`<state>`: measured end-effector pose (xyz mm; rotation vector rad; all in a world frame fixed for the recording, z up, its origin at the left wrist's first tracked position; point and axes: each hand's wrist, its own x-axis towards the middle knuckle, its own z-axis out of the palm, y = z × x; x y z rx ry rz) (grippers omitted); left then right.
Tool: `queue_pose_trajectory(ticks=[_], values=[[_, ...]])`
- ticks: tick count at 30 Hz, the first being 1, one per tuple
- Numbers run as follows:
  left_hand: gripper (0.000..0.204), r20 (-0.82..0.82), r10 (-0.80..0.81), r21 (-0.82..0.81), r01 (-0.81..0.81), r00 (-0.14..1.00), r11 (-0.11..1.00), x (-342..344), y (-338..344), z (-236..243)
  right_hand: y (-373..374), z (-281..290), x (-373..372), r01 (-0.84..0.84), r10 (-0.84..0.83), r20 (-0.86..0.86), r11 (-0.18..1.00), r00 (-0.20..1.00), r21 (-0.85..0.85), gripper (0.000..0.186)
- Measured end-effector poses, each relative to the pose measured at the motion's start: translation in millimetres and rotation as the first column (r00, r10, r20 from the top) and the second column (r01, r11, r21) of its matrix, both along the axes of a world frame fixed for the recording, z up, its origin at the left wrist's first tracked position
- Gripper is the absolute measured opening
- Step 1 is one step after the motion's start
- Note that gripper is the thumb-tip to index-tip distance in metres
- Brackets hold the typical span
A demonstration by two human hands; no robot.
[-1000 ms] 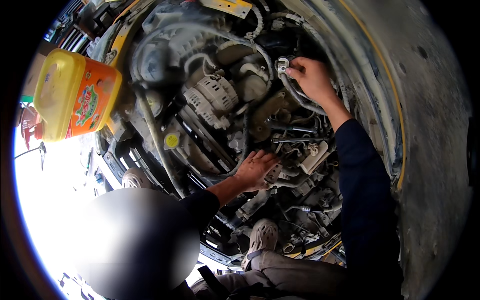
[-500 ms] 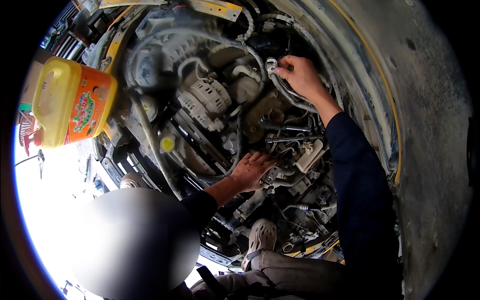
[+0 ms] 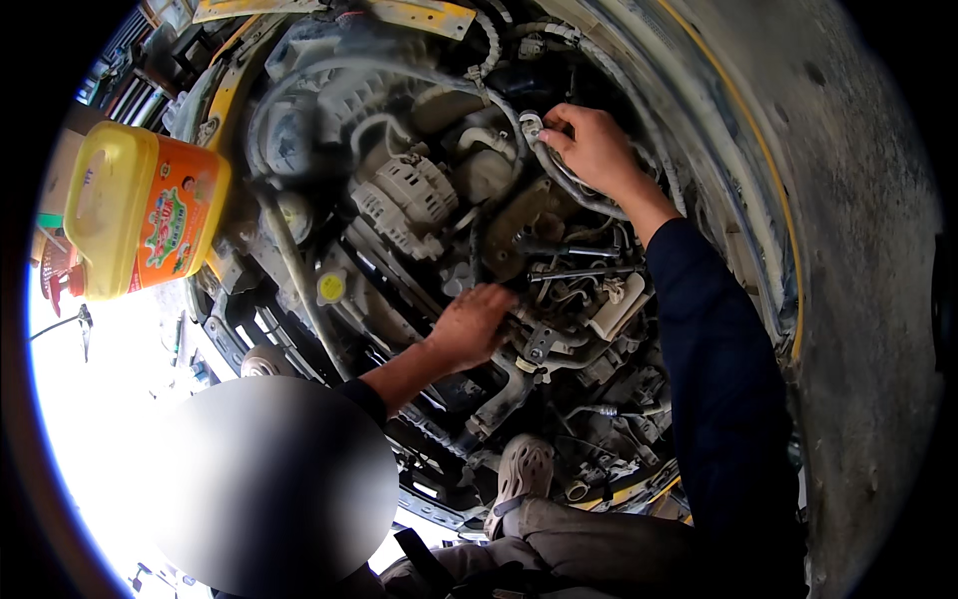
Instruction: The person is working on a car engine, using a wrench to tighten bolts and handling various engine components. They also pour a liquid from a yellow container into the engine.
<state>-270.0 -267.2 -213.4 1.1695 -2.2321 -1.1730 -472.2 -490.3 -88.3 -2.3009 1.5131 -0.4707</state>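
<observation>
My right hand (image 3: 589,150) pinches the pale, ring-shaped end fitting (image 3: 529,122) of a dusty grey hose (image 3: 554,172) at the far side of the engine bay. From there the hose curves down beneath that hand. My left hand (image 3: 471,324) is over the middle of the engine, its fingers bent and smeared by motion. Just right of it sits a small metal bracket (image 3: 540,344) with holes, on a bent pipe. A ribbed alternator (image 3: 404,205) lies beyond my left hand. A long ratchet-like tool (image 3: 584,273) rests across the parts between my hands.
A yellow jug (image 3: 105,215) with an orange label stands at the left. Dark body edging and a grey panel (image 3: 863,260) bound the right side. My shoe (image 3: 524,474) is planted among engine parts near the front. A blurred oval covers the lower left.
My left hand has lifted off the bracket and moved left and away from me, its fingers drawing in. My right hand has shifted slightly left with the hose fitting.
</observation>
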Motion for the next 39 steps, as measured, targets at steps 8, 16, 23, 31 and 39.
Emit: queue_pose_trajectory(ticks=[8, 16, 23, 31, 39], values=[[0.023, 0.011, 0.324, 0.248, -0.317, 0.946, 0.915, 31, -62, 9, -11, -3, -2, 0.087, -0.088, 0.000, 0.995, 0.996, 0.054, 0.023], [0.034, -0.387, 0.803, 0.868, -0.114, 0.453, 0.483, -18, -154, 17, -6, -5, 7, 0.046, -0.046, 0.021, 0.998, 0.999, 0.036, 0.023], [0.032, -0.393, 0.786, 0.890, -0.019, 0.478, 0.456, -67, -171, 33, 3, 14, 16, 0.062, -0.060, -0.070, 0.998, 0.996, 0.033, 0.021], [0.034, -0.373, 0.753, 0.841, -0.146, 0.541, 0.521, -79, -169, 41, -13, 28, 22, 0.008, 0.004, -0.320, 0.999, 0.948, 0.036, 0.019], [0.036, -0.439, 0.735, 0.768, -0.209, 0.516, 0.605, -81, -162, 49, -12, 25, 11, -0.092, 0.067, -0.270, 0.993, 0.960, -0.080, 0.017]])
